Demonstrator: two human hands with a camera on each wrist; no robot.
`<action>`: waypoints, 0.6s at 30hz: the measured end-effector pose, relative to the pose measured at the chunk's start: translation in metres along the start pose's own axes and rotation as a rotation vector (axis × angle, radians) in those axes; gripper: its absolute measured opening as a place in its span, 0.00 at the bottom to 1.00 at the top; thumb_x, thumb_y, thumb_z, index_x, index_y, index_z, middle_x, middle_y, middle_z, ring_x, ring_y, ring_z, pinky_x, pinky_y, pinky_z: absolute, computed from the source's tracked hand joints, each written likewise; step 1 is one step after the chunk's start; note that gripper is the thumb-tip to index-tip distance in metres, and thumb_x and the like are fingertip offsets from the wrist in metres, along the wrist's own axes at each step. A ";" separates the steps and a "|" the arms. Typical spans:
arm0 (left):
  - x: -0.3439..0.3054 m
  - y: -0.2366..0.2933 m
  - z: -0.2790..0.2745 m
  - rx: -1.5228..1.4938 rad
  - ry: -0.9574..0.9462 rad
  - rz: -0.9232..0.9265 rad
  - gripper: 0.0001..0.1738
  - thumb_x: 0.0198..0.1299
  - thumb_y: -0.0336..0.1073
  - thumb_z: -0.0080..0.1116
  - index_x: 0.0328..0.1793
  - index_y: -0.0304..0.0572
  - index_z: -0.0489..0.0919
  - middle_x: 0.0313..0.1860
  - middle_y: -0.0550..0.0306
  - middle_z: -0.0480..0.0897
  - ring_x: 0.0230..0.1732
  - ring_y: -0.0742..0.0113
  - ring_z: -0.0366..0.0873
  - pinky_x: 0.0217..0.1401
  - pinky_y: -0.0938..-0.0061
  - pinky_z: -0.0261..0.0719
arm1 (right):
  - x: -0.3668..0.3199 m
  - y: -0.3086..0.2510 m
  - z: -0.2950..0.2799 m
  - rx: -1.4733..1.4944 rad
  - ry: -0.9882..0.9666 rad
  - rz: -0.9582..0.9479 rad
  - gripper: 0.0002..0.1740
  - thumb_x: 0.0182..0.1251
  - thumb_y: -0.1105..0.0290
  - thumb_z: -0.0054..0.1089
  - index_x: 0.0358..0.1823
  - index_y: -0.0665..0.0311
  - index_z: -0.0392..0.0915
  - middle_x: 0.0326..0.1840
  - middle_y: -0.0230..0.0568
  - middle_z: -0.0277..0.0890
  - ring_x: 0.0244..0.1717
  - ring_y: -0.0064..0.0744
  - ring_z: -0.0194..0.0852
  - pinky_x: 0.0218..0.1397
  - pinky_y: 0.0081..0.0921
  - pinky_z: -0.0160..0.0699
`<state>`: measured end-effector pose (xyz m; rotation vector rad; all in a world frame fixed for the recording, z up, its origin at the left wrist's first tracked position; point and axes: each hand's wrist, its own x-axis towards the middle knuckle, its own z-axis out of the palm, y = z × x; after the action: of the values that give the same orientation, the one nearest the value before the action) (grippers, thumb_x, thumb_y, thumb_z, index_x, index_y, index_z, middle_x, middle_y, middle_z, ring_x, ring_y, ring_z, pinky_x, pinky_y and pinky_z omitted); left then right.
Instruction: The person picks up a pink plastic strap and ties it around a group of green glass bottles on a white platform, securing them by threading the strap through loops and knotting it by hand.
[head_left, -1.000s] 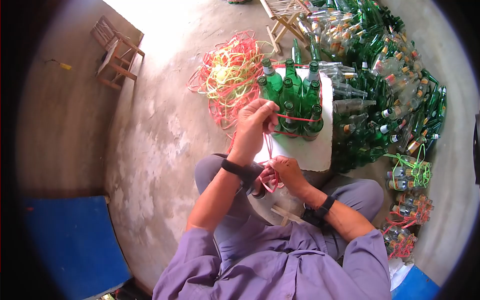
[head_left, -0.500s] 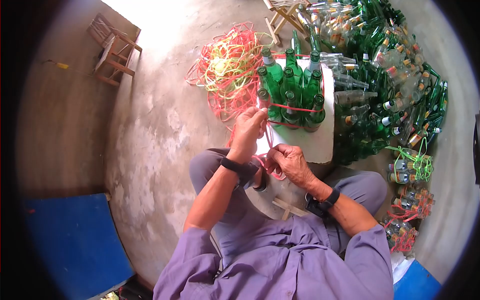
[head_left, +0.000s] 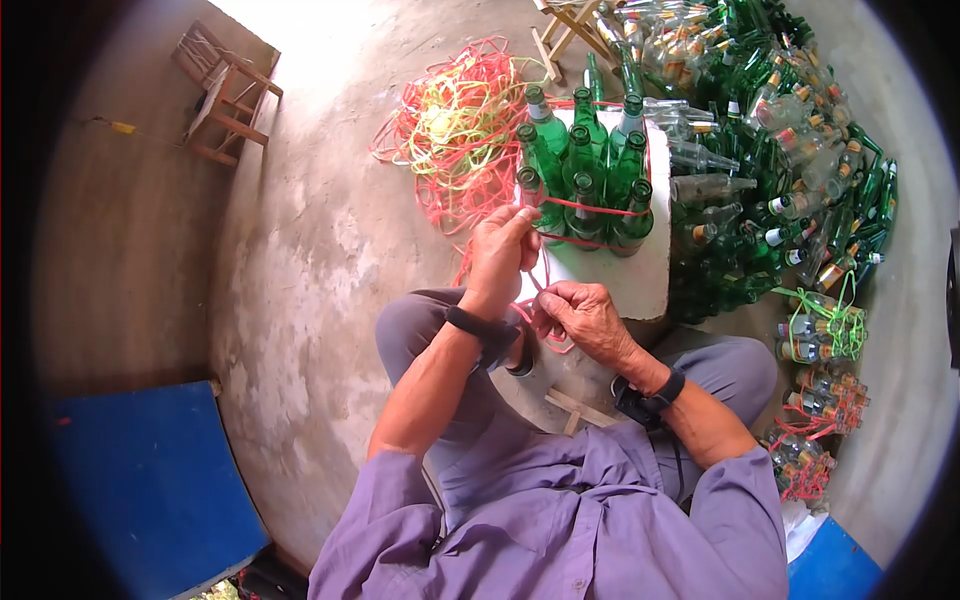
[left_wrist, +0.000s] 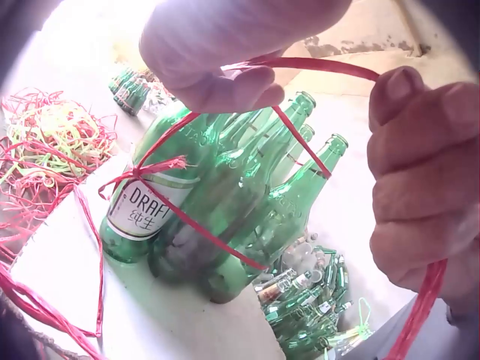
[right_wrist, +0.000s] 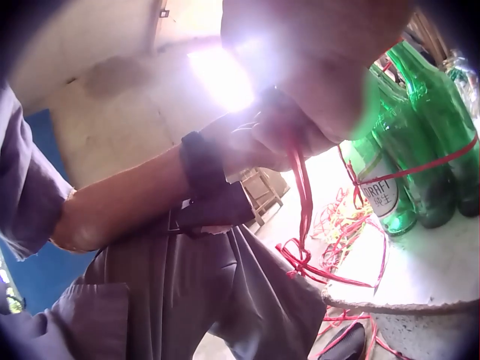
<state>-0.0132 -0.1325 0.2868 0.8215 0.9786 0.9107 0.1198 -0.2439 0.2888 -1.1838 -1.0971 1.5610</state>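
A cluster of green glass bottles [head_left: 580,160] stands upright on a white slab [head_left: 645,270], circled by red plastic strapping. In the left wrist view a lower band is knotted [left_wrist: 137,173] beside a bottle's label [left_wrist: 144,210]. My left hand [head_left: 500,255], at the near left bottle, pinches the red strap [left_wrist: 322,67] by the upper band. Nearer my body, my right hand [head_left: 587,322] grips the same strap, fingers curled round it. A length of it runs between both hands, and a tail [left_wrist: 424,307] hangs below the right fist.
A tangled heap of red and yellow-green strapping [head_left: 455,140] lies on the floor left of the slab. Loose bottles [head_left: 760,190] pile up on the right, with tied bundles [head_left: 825,330] nearer. A wooden chair [head_left: 230,100] stands far left, a folding stool [head_left: 570,35] behind.
My left hand has drawn back from the bottles toward my body, still pinching the strap. The right hand keeps its hold on the strap. The head view has shifted slightly.
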 end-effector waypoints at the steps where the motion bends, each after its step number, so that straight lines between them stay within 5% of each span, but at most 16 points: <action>1: -0.001 0.001 -0.001 -0.032 -0.027 -0.008 0.08 0.70 0.36 0.53 0.43 0.39 0.78 0.18 0.67 0.71 0.12 0.80 0.63 0.13 0.85 0.59 | 0.001 0.005 0.000 -0.089 0.024 -0.059 0.14 0.73 0.68 0.51 0.37 0.73 0.81 0.30 0.35 0.82 0.35 0.22 0.80 0.39 0.21 0.78; 2: -0.001 0.002 -0.002 -0.034 -0.027 -0.009 0.08 0.70 0.36 0.53 0.43 0.39 0.78 0.18 0.67 0.71 0.12 0.80 0.63 0.13 0.85 0.59 | 0.004 0.011 0.005 -0.091 0.024 -0.058 0.14 0.73 0.68 0.51 0.37 0.73 0.81 0.30 0.35 0.82 0.35 0.22 0.80 0.39 0.21 0.78; 4: -0.004 0.009 0.002 -0.098 -0.007 -0.047 0.09 0.71 0.35 0.50 0.43 0.38 0.78 0.17 0.67 0.70 0.12 0.80 0.60 0.13 0.84 0.58 | 0.010 0.024 0.020 0.045 0.423 -0.202 0.16 0.73 0.66 0.53 0.35 0.73 0.80 0.29 0.36 0.81 0.35 0.21 0.77 0.41 0.24 0.77; 8: -0.009 0.018 0.007 -0.147 -0.008 -0.077 0.09 0.71 0.34 0.49 0.45 0.36 0.77 0.18 0.66 0.70 0.13 0.80 0.59 0.13 0.85 0.55 | 0.003 0.038 0.004 0.082 0.545 -0.080 0.18 0.75 0.62 0.52 0.36 0.71 0.81 0.28 0.34 0.80 0.30 0.19 0.74 0.37 0.19 0.74; 12: -0.007 0.022 0.009 -0.203 -0.027 -0.107 0.09 0.73 0.33 0.45 0.49 0.37 0.76 0.19 0.66 0.69 0.13 0.79 0.58 0.15 0.84 0.57 | -0.021 0.044 0.007 -0.164 0.172 0.190 0.15 0.71 0.64 0.55 0.35 0.71 0.81 0.29 0.34 0.81 0.29 0.23 0.78 0.37 0.19 0.76; 14: -0.008 0.023 0.011 -0.217 -0.026 -0.119 0.10 0.73 0.33 0.45 0.50 0.37 0.76 0.19 0.66 0.69 0.13 0.79 0.57 0.15 0.84 0.57 | -0.031 0.033 0.028 0.089 -0.148 0.388 0.11 0.69 0.67 0.55 0.36 0.68 0.79 0.39 0.35 0.82 0.32 0.25 0.77 0.38 0.22 0.79; 18: -0.006 0.019 0.011 -0.264 -0.034 -0.107 0.10 0.72 0.35 0.46 0.48 0.37 0.76 0.20 0.66 0.70 0.13 0.80 0.60 0.14 0.85 0.57 | -0.029 0.067 0.053 0.313 -0.164 0.331 0.09 0.67 0.70 0.58 0.46 0.66 0.79 0.46 0.36 0.81 0.41 0.24 0.79 0.42 0.25 0.81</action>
<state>-0.0093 -0.1324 0.3092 0.5547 0.8429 0.9078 0.0643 -0.2953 0.2393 -1.0727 -0.7430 2.0312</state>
